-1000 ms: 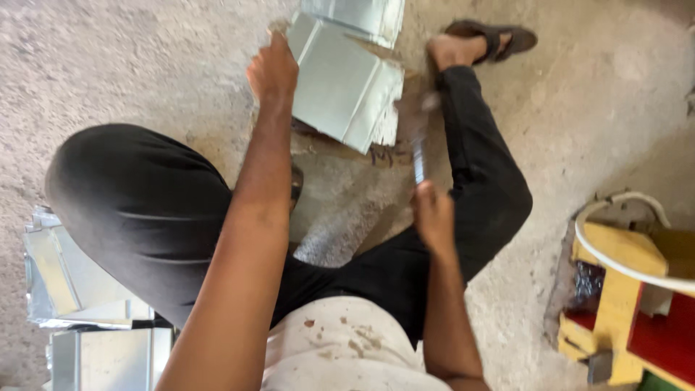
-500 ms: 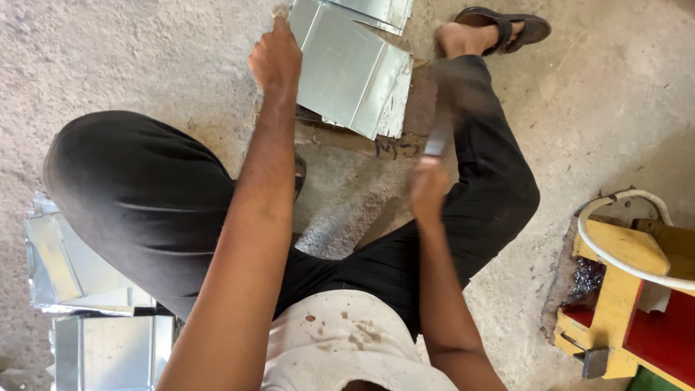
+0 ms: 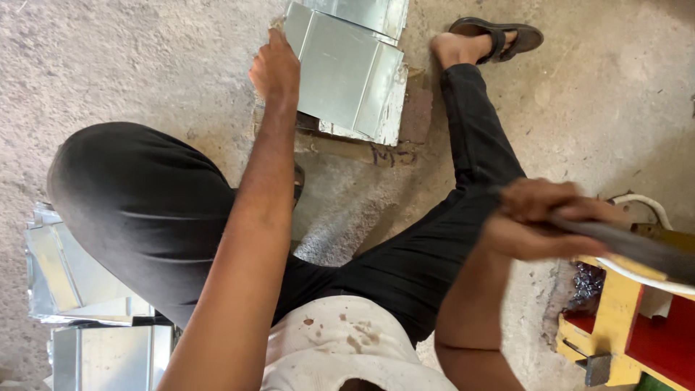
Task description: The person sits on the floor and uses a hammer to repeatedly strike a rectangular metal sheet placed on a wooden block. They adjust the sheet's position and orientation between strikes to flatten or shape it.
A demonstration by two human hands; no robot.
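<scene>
Folded sheet-metal piece (image 3: pixel 347 72) lies on the concrete floor (image 3: pixel 130 65) ahead of your knees. Your left hand (image 3: pixel 275 69) presses flat on its left edge. Your right hand (image 3: pixel 539 228) is clenched around a dark hammer handle (image 3: pixel 630 246), off right, beside a yellow-and-red stool (image 3: pixel 615 333).

Concrete floor (image 3: pixel 145 65): folded sheet-metal pieces (image 3: pixel 340 69), metal stack (image 3: pixel 79 289).

Left hand (image 3: pixel 275 71) stretched forward, palm down; right hand (image 3: pixel 539 221) raised, fist clenched.

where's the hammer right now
In the head view it's at the right edge, raised in the right hand; the hammer handle slants over the yellow stand.
</scene>
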